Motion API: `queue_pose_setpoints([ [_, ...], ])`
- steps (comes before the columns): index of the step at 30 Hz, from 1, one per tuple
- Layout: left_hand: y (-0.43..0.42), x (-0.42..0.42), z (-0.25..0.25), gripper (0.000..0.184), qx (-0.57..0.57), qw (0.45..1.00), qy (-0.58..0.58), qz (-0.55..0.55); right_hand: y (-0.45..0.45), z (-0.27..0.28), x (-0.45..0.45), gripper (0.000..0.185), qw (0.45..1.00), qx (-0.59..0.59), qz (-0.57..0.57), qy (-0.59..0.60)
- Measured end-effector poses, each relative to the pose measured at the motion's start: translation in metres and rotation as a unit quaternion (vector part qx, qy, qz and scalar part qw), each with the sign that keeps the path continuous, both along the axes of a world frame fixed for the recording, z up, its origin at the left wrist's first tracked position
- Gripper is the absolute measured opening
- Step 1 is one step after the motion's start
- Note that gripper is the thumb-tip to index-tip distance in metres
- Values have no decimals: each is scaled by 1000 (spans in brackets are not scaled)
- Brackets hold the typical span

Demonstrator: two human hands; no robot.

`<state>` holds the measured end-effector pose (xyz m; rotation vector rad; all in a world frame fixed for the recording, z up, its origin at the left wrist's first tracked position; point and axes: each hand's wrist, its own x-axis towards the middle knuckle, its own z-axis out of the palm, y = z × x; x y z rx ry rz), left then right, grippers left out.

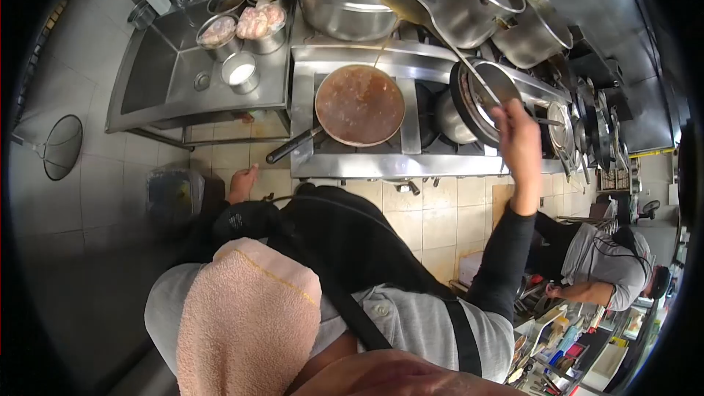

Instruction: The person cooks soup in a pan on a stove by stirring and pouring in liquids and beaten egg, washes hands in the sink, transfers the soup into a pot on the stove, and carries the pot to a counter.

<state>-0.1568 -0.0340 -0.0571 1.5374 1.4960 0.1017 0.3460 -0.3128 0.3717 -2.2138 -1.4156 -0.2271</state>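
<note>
Ladling step is in hand, by the look of it: the ladle [402, 4] is held up & tilted above the far side of the pan [359, 145], & a thin brown stream [383, 48] is seen running from its bowl down to the sauce [359, 106]. The pan is set on the L part of the stove [352, 169], its black handle [295, 145] pointed out past the front edge, twd the body.

Grip: the ladle's long handle is gripped near its end by the R hand [518, 136], fingers closed round it, arm stretched fwd. By the L hand [242, 185] nothing is seen to be held; fingers are loosely open, low & near the pan handle but apart from it. Its palm can't be made out.

Next move, as judged: a steady R wrist is called for, w/ the bowl kept over the pan until drained, so no drips are let onto the burners. If the pan is to be shifted, its handle would need to be taken by the L hand.

Nearby: a big pot [343, 20] is placed behind the pan, another pot [455, 123] to its R; raw meat [262, 20] is kept in a tin on the L counter.
</note>
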Motion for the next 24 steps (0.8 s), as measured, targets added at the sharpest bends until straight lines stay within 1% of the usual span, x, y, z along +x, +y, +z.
queue_pose_setpoints([
  [1,-2,-5,-1,67,3,1000,18,-8,4,-24,0,16,999,-23,-2,35],
  [2,0,-10,-11,70,21,997,54,-43,6,-59,0,14,996,-50,-6,74],
  [3,2,-18,-23,73,32,992,92,-82,8,-93,-2,15,996,-74,-24,43],
  [4,-3,-28,-30,78,43,992,60,-100,7,-132,-8,16,994,-102,-41,13],
  [5,-8,-32,-38,72,36,998,20,-48,5,-169,-18,17,989,-125,-56,49],
  [6,-17,-22,-11,65,17,1000,10,-24,4,-207,-21,19,984,-140,-72,78],
  [7,-11,-28,-28,59,-30,999,22,-2,-3,-270,-18,18,985,-118,-41,122],
  [8,-20,-30,-23,57,-22,1000,17,-2,-11,-315,-16,17,982,-92,-10,164],
  [9,-26,-28,-13,54,-10,1000,8,-1,-13,-319,-22,16,925,-128,-42,356],
  [10,-30,-25,-6,52,4,1000,-1,2,-13,-320,-32,15,829,-159,-72,532],
  [11,-24,-42,-56,53,22,998,-66,14,-13,-286,-44,14,784,-145,-100,595],
  [12,-31,-39,-44,54,16,999,-45,18,-22,-272,-43,15,813,-125,-86,562],
  [14,-54,-27,-5,55,9,999,-11,29,-35,-246,-28,17,869,-79,-53,486],
  [16,-73,-25,-1,53,-7,998,-3,61,-38,-193,-15,19,930,2,5,368],
  [18,-92,-16,4,51,-14,996,18,84,-38,-143,3,20,947,16,-6,321],
  [19,-100,-14,0,50,-19,996,31,85,-35,-120,9,20,954,48,13,294],
  [20,-109,-17,-9,50,-11,997,2,83,-32,-98,14,19,960,82,31,265],
  [21,-115,-17,-15,51,-5,997,-26,78,-31,-77,16,19,966,66,11,250],
  [22,-120,-16,-17,51,-7,995,-37,90,-32,-64,13,18,970,76,21,231],
  [24,-125,-14,-13,52,-26,993,-46,107,-30,-46,16,13,990,30,12,136],
])
